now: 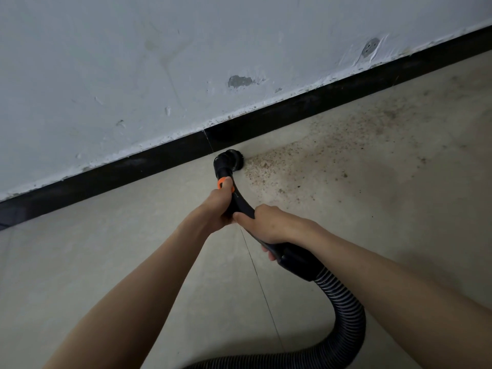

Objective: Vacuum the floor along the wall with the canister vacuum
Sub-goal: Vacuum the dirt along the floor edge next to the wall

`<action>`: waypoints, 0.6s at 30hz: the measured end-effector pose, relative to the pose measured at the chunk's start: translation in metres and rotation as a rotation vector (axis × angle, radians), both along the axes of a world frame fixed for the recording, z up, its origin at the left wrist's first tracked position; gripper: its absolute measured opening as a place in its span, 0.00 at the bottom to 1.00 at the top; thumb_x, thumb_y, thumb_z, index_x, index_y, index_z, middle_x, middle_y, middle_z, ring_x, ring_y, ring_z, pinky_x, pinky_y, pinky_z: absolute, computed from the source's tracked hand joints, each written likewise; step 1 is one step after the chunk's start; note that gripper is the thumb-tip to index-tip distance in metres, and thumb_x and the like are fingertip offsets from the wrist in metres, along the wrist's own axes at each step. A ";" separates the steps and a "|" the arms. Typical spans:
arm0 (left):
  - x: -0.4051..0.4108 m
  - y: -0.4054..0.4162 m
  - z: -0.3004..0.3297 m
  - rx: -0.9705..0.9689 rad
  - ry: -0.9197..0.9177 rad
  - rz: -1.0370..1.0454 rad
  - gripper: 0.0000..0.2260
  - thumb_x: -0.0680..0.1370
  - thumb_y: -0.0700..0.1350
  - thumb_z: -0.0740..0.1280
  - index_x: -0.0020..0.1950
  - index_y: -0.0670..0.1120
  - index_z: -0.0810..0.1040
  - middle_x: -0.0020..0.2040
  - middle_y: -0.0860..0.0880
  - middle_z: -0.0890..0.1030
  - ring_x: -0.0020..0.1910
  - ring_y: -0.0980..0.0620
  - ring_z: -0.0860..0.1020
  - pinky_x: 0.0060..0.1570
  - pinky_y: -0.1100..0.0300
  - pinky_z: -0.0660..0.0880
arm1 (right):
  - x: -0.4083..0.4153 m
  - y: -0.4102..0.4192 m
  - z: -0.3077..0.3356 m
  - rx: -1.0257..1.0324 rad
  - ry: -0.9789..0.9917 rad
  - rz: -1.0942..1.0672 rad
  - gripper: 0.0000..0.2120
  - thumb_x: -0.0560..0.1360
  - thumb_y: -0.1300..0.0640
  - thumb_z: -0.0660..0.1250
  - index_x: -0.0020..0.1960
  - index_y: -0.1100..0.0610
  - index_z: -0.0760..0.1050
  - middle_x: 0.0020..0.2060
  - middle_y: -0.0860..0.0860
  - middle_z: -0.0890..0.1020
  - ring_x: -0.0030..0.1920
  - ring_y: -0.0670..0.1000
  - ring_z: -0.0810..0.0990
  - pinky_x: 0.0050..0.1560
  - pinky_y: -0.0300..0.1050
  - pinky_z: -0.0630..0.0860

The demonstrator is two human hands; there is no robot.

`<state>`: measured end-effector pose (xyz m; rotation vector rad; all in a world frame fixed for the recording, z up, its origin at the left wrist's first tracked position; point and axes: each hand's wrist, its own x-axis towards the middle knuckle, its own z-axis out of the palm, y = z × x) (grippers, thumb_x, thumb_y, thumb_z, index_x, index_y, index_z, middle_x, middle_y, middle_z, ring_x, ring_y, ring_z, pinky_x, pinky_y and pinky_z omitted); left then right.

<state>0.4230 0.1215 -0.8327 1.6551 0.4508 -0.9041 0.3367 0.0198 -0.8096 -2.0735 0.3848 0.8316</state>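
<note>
A black vacuum nozzle with a round brush head touches the floor right at the black skirting board. My left hand grips the black curved handle tube just below its orange ring. My right hand grips the same tube lower down, above the thick cuff. A ribbed black hose curves from the cuff down and off the bottom edge. Brown grit lies scattered on the floor to the right of the nozzle. The canister is out of view.
A scuffed white wall rises above the skirting, with chipped patches. The pale tiled floor has a grout line running under my hands. The floor left of the nozzle shows no grit.
</note>
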 end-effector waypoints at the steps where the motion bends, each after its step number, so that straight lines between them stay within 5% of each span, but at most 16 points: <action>1: 0.000 -0.002 0.000 0.009 -0.005 -0.006 0.19 0.82 0.55 0.53 0.59 0.39 0.67 0.43 0.44 0.72 0.39 0.49 0.74 0.36 0.58 0.74 | -0.001 -0.001 0.001 0.010 0.004 -0.011 0.21 0.80 0.37 0.52 0.42 0.55 0.63 0.30 0.55 0.79 0.19 0.51 0.78 0.21 0.37 0.72; 18: 0.010 -0.060 0.003 0.097 -0.093 -0.251 0.18 0.82 0.56 0.52 0.54 0.41 0.68 0.41 0.45 0.73 0.37 0.51 0.74 0.34 0.60 0.73 | -0.007 -0.043 0.002 0.055 0.023 -0.155 0.28 0.81 0.37 0.51 0.42 0.62 0.69 0.19 0.53 0.76 0.21 0.53 0.78 0.25 0.38 0.73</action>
